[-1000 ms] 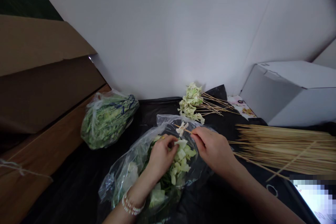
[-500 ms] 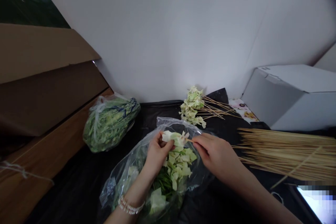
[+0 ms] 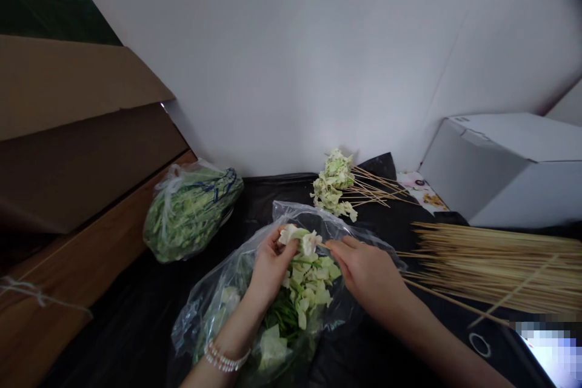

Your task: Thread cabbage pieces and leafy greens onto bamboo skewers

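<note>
Pinching a pale leaf piece, the left hand in the head view sits near the right hand, which grips a leaf-tipped skewer; both are above an open plastic bag, loaded skewers lying beyond.

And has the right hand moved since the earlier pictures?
Yes, slightly: the right hand has shifted left and lower in view, a little farther from the skewered cabbage, which lies still.
</note>
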`<state>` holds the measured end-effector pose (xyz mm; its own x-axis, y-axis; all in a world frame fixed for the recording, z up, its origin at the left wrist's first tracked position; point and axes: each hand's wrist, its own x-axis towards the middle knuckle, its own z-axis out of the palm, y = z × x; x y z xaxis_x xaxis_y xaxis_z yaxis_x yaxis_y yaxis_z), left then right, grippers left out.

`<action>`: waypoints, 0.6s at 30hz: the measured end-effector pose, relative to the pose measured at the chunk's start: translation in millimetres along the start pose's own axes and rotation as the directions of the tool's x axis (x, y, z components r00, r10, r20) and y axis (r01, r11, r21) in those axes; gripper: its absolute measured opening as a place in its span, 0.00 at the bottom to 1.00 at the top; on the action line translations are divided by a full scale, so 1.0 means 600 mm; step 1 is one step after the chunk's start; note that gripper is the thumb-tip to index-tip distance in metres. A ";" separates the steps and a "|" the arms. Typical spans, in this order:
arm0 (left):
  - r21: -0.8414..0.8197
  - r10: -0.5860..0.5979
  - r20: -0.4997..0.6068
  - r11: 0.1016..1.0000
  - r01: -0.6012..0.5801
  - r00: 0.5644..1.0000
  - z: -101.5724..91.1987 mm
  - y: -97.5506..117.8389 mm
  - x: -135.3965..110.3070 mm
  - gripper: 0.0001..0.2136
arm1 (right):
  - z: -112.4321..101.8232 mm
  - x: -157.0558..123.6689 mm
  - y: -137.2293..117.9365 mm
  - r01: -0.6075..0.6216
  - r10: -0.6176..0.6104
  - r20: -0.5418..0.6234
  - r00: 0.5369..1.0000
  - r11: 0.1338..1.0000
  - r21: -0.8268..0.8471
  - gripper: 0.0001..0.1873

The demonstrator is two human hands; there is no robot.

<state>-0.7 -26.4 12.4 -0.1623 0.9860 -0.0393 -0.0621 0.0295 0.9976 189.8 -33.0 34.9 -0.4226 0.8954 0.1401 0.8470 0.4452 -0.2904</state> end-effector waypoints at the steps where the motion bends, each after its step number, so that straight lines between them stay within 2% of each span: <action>1: 0.007 -0.007 0.008 1.000 0.007 1.000 0.000 -0.002 0.000 0.11 | 0.002 0.001 -0.002 -0.002 0.002 -0.001 1.000 1.000 -0.016 0.16; 5: 0.046 -0.002 0.017 0.999 0.001 1.000 -0.003 -0.009 0.003 0.10 | 0.000 -0.001 -0.010 -0.012 0.014 0.021 1.000 0.997 -0.074 0.17; 11: -0.003 -0.008 -0.102 1.000 0.007 0.995 -0.006 -0.013 0.007 0.11 | -0.012 -0.010 -0.015 0.010 -0.009 0.019 1.000 0.999 -0.035 0.19; 18: -0.012 -0.008 -0.097 1.000 0.006 0.995 -0.001 -0.002 0.001 0.12 | -0.003 -0.004 -0.017 -0.008 0.012 0.052 0.999 0.997 -0.071 0.18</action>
<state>-1.0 -26.0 10.9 -0.2561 0.9652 -0.0521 -0.0753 0.0338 0.9966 182.5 -39.6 39.0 -0.4287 0.8992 0.0875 0.8713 0.4371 -0.2232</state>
